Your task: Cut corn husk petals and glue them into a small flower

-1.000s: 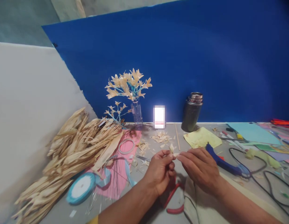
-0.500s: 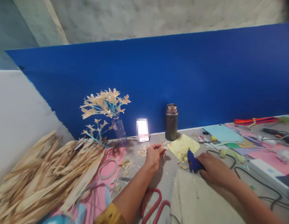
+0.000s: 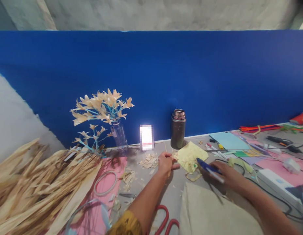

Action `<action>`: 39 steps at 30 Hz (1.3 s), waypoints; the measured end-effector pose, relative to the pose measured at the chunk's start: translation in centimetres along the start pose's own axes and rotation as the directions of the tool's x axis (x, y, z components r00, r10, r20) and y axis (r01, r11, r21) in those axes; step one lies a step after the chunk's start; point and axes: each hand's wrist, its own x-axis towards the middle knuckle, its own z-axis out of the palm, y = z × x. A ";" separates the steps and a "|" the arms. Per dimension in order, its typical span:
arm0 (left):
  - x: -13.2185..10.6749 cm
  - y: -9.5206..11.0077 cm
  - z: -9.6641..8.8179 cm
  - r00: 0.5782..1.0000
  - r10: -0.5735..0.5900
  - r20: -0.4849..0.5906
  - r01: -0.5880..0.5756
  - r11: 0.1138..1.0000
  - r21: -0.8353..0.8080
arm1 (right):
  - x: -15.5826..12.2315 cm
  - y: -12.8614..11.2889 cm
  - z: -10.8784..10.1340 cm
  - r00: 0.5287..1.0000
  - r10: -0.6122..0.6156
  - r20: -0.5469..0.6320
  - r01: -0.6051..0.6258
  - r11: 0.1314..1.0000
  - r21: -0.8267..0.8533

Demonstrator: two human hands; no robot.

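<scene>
My left hand (image 3: 165, 163) is pinched closed near the middle of the table. A thin pale stick (image 3: 165, 146) rises just above its fingers, and a bit of pale husk shows at the fingertips. My right hand (image 3: 228, 174) is wrapped around a blue glue gun (image 3: 210, 167), whose nozzle points left over the yellow paper (image 3: 192, 153). Between the two hands lies that paper, stained and with scraps on it. Red-handled scissors (image 3: 162, 218) rest below my left forearm, and pale petal pieces (image 3: 149, 161) are heaped left of that hand.
Dried husks (image 3: 21, 189) pile up at the left, beside husk flowers (image 3: 102, 104) in a clear bottle (image 3: 120, 137). A dark open flask (image 3: 178, 130) stands by the blue wall. On the right lie a white power strip (image 3: 276, 187), cables and coloured paper. Beige cloth (image 3: 212, 212) lies in front.
The glue gun has turned in my right hand, its nozzle swinging from upward to leftward. My left hand keeps its pinch on the stick. The view has shifted slightly.
</scene>
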 end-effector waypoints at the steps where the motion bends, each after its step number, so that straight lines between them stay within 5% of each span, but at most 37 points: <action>1: 0.1 0.0 0.0 1.000 -0.003 0.002 0.003 1.000 0.002 | 0.1 0.4 -0.3 1.000 0.031 0.006 -0.031 0.995 0.091; 6: -0.1 -0.2 -0.2 0.999 -0.014 0.049 0.015 1.000 -0.026 | 0.3 0.2 -1.5 0.962 0.274 0.003 -0.225 0.783 0.580; 9: -0.3 0.0 -0.5 0.995 -0.012 0.096 0.017 0.999 -0.047 | 0.4 -0.9 -1.3 0.958 0.285 0.000 -0.196 0.659 0.726; 17: -0.8 0.2 -0.9 0.980 0.012 0.199 0.005 0.996 -0.084 | -0.1 -3.2 1.7 0.994 0.105 0.039 -0.111 0.890 0.442; 39: -0.7 -0.2 -0.9 0.953 0.005 0.302 0.049 0.984 -0.171 | -0.2 -3.2 2.3 0.999 -0.028 -0.042 0.039 0.963 0.268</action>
